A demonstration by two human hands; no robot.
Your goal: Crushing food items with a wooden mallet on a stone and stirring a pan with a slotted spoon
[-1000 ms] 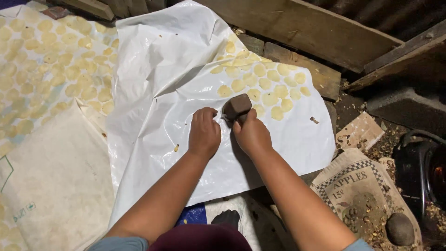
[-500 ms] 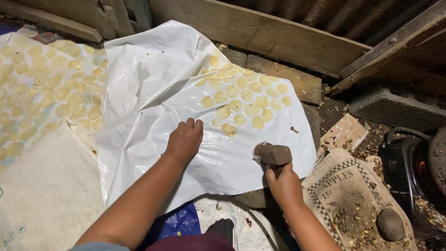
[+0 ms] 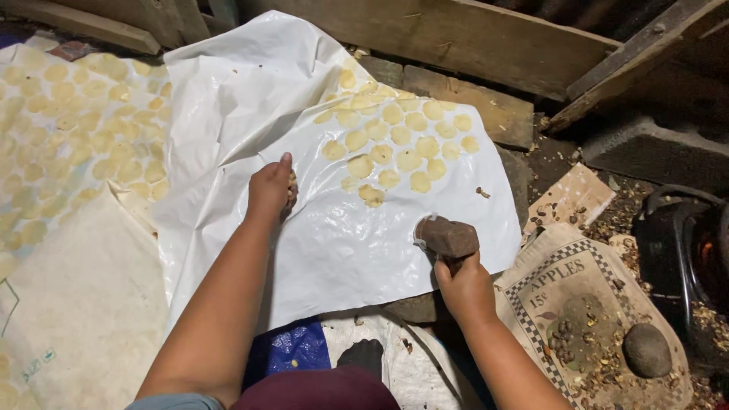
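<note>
While right hand (image 3: 465, 287) grips mallet (image 3: 448, 237), white sheet (image 3: 250, 99) covers planks (image 3: 471, 106)

We kneel over a plastic sheet (image 3: 250, 99) spread on the ground.

On the sheet, flat discs (image 3: 395, 144) lie ahead; our left hand (image 3: 269, 188) rests to their left, our right hand (image 3: 465, 287) holds a mallet (image 3: 448, 237) at the near right edge. A printed sack (image 3: 577, 304) lies right, bearing a stone (image 3: 647, 349). Planks (image 3: 456, 38) run behind.

Left hand (image 3: 269, 188) perhaps pinches something small, mostly hidden.
</note>
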